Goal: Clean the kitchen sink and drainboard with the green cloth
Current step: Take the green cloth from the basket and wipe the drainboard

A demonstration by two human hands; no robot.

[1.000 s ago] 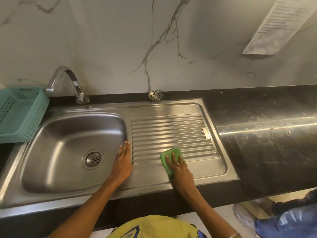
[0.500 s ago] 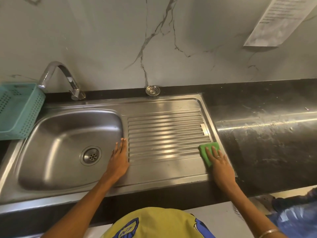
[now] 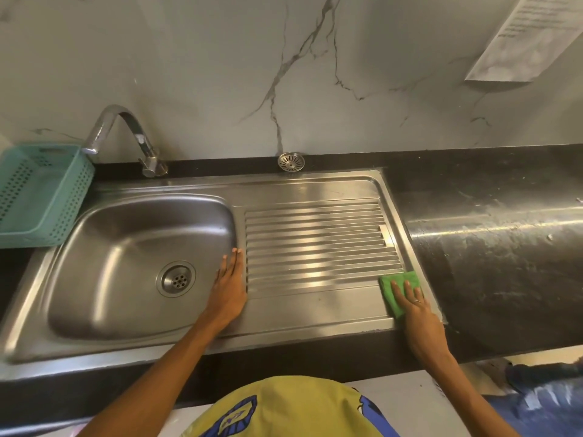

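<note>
The steel sink (image 3: 120, 247) has a round drain (image 3: 176, 278) in its bowl. To its right lies the ribbed drainboard (image 3: 315, 234). The green cloth (image 3: 398, 288) lies flat at the drainboard's front right corner. My right hand (image 3: 413, 307) presses down on the cloth with straight fingers. My left hand (image 3: 229, 285) rests flat on the steel strip between bowl and drainboard, fingers together and pointing away from me.
A curved tap (image 3: 126, 137) stands behind the sink. A teal plastic basket (image 3: 41, 197) sits at the left. A loose metal strainer (image 3: 291, 161) lies behind the drainboard. Black countertop (image 3: 492, 241) stretches right. A paper sheet (image 3: 523, 36) hangs on the marble wall.
My right hand slid the green cloth rightwards along the drainboard's front, from near its left end to the right corner. My left hand stayed in place.
</note>
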